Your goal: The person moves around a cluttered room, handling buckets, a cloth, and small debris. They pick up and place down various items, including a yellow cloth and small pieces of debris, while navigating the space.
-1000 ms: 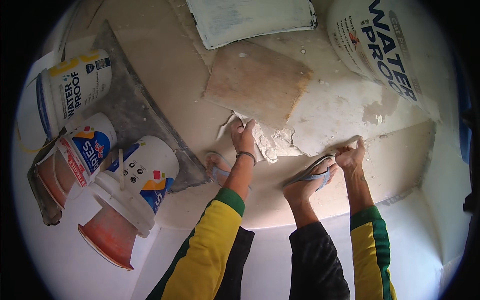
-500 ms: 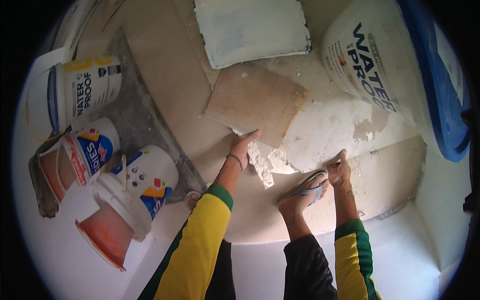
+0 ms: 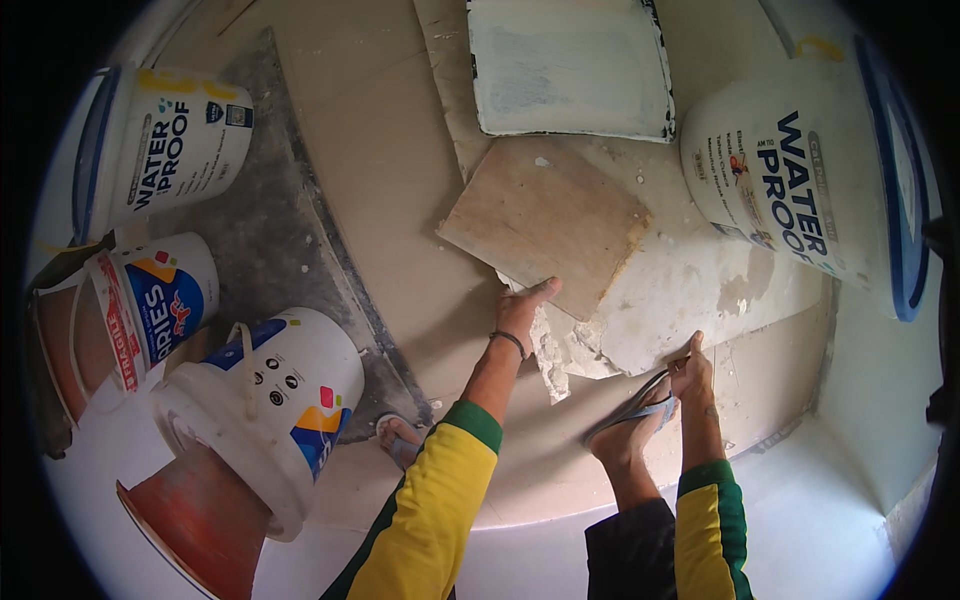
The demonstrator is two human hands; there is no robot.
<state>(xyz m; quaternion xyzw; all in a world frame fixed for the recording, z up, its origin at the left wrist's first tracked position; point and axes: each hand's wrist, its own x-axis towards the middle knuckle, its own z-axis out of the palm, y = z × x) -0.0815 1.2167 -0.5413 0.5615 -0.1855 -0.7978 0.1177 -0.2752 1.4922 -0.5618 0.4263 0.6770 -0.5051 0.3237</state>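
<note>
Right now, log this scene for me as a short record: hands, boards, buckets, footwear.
Left hand: thumb over brown board's near edge, grip hidden
Right hand: at pale sheet's near edge, hold unclear
Brown board: lying over pale sheet
Crumbly white material: between the hands
White panel: dark-edged, beyond brown board
Left side: three white buckets
Right side: blue-lidded white bucket
Footwear: flip-flops on both feet

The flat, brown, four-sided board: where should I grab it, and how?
Probably grip the flat, brown, four-sided board by its lower-left edge, coming from below in the picture, thumb on top and fingers underneath. It looks thin, with no handle, and that edge faces the left hand, whose thumb lies over it.
</note>
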